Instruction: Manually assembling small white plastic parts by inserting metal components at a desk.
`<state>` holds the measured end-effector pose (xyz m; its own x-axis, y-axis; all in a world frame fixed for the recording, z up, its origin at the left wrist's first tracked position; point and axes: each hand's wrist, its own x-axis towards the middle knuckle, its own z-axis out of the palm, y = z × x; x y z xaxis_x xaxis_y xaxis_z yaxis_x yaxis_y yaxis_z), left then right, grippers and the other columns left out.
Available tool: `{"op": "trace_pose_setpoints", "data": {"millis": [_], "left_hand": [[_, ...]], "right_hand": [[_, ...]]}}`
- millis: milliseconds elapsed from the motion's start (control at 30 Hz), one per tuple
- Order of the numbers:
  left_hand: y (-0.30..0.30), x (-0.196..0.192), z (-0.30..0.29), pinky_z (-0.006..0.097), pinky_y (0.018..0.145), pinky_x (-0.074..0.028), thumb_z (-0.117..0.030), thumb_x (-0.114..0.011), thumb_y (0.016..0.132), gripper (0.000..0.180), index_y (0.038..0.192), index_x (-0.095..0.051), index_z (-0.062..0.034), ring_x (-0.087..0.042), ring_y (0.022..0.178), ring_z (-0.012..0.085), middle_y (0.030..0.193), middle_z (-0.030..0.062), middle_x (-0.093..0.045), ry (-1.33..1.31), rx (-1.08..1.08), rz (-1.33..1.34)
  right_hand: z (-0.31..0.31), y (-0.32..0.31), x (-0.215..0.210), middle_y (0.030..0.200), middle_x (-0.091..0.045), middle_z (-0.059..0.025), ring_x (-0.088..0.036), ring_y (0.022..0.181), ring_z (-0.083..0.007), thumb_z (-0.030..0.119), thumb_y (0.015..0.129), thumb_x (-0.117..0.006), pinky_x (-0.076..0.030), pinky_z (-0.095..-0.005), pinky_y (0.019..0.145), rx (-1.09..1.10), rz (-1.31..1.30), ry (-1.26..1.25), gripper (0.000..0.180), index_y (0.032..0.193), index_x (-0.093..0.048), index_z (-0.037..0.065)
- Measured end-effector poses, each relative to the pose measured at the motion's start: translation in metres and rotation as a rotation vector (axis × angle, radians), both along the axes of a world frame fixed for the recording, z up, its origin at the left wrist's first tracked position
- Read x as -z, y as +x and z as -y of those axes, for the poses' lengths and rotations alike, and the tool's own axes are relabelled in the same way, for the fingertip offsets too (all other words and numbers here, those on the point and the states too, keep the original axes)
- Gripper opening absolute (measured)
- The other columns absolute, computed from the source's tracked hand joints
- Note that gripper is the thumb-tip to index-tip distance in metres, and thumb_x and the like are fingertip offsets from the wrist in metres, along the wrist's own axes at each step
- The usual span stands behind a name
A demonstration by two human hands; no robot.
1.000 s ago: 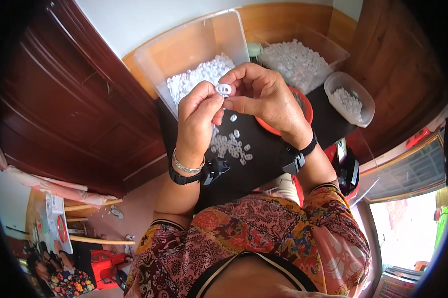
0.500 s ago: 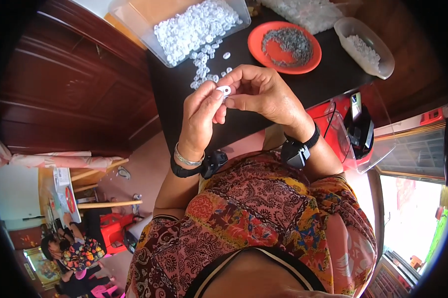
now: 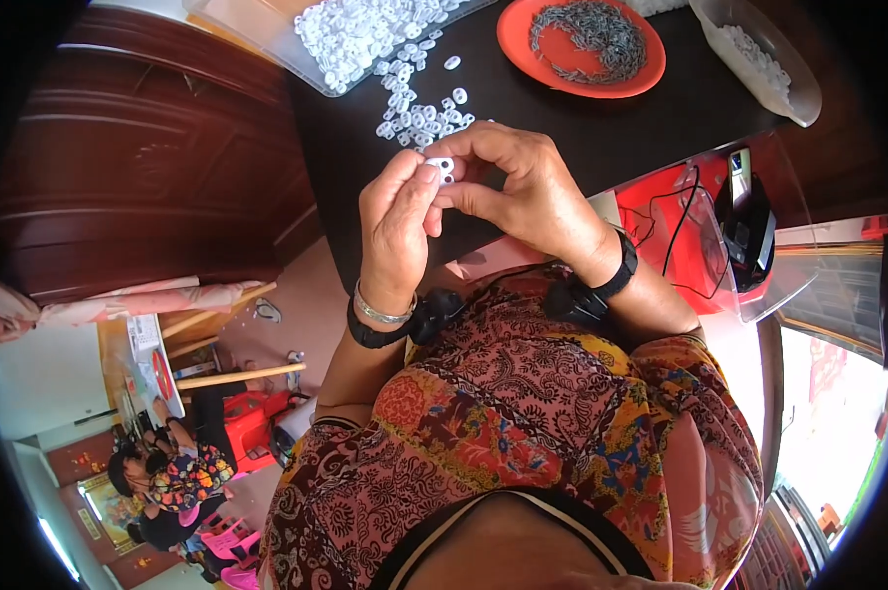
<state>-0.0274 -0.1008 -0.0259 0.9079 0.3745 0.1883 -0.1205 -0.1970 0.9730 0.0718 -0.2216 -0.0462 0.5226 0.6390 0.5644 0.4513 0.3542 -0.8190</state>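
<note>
Between my two hands is a small white oval plastic piece with two dark round holes (image 3: 445, 171). My left hand (image 3: 401, 211) pinches its left side between thumb and fingers. With thumb and fingertips my right hand (image 3: 523, 187) grips the right side of the same piece. Just beyond my fingers, a loose heap of similar white pieces (image 3: 422, 116) lies on the dark table (image 3: 552, 133). More of them fill a clear plastic bin (image 3: 311, 74) at the far left. An orange-red plate (image 3: 513, 54) holds many small grey metal screws or pins (image 3: 601, 44).
A translucent scoop-shaped tray (image 3: 803, 103) with small whitish parts stands at the far right. Right of the table, a red stool (image 3: 660, 211) carries a clear box with a dark device (image 3: 749, 246) and cable. Another person (image 3: 183, 472) sits at the lower left, beside a small table.
The view has shifted, so the table and its containers sit higher and slightly right. The white piece has turned in my fingers, and both its holes now show.
</note>
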Motion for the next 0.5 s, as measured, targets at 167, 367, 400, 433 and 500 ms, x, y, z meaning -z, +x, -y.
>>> {"op": "trace_pose_setpoints", "data": {"millis": [167,367,400,433,500], "left_hand": [[-0.005,0.001,-0.007,0.020,0.047,-0.032,-0.019,-0.045,0.093,0.025,0.077,-0.049,-0.0011,-0.040,0.052,0.0075,0.062,0.0011,-0.043,-0.031,0.034,0.043],[-0.009,0.003,-0.012,0.021,0.049,-0.034,-0.019,-0.045,0.093,0.026,0.078,-0.050,0.0010,-0.041,0.053,0.0084,0.065,0.0033,-0.046,0.020,0.039,0.029],[-0.009,0.003,-0.012,0.021,0.049,-0.034,-0.019,-0.045,0.093,0.026,0.078,-0.050,0.0010,-0.041,0.053,0.0084,0.065,0.0033,-0.046,0.017,0.037,0.028],[-0.010,0.002,-0.012,0.021,0.049,-0.034,-0.019,-0.045,0.094,0.026,0.079,-0.051,0.0018,-0.041,0.053,0.0085,0.066,0.0038,-0.046,0.015,0.041,0.031],[-0.012,0.002,-0.014,0.021,0.049,-0.034,-0.019,-0.045,0.094,0.026,0.080,-0.051,0.0026,-0.042,0.053,0.0087,0.066,0.0042,-0.046,0.011,0.044,0.033]], "right_hand": [[-0.001,0.000,0.002,0.077,-0.061,-0.0049,-0.059,0.068,-0.0120,0.005,0.073,-0.074,-0.048,-0.0249,0.061,-0.013,0.015,0.051,0.027,0.099,-0.066,0.003],[-0.005,-0.003,0.003,0.076,-0.061,-0.0063,-0.060,0.067,-0.0153,0.008,0.073,-0.074,-0.048,-0.0264,0.060,0.056,0.139,0.050,0.026,0.097,-0.066,0.003],[-0.005,-0.004,0.003,0.076,-0.062,-0.0067,-0.060,0.067,-0.0163,0.009,0.073,-0.074,-0.048,-0.0270,0.060,0.050,0.118,0.041,0.026,0.097,-0.066,0.002],[-0.006,-0.005,0.003,0.076,-0.062,-0.0070,-0.060,0.067,-0.0174,0.010,0.073,-0.075,-0.048,-0.0275,0.061,0.044,0.097,0.034,0.026,0.097,-0.065,0.002],[-0.007,-0.007,0.003,0.076,-0.062,-0.0073,-0.060,0.066,-0.0184,0.009,0.073,-0.074,-0.048,-0.0281,0.060,0.042,0.122,0.058,0.026,0.097,-0.065,0.002]]}}
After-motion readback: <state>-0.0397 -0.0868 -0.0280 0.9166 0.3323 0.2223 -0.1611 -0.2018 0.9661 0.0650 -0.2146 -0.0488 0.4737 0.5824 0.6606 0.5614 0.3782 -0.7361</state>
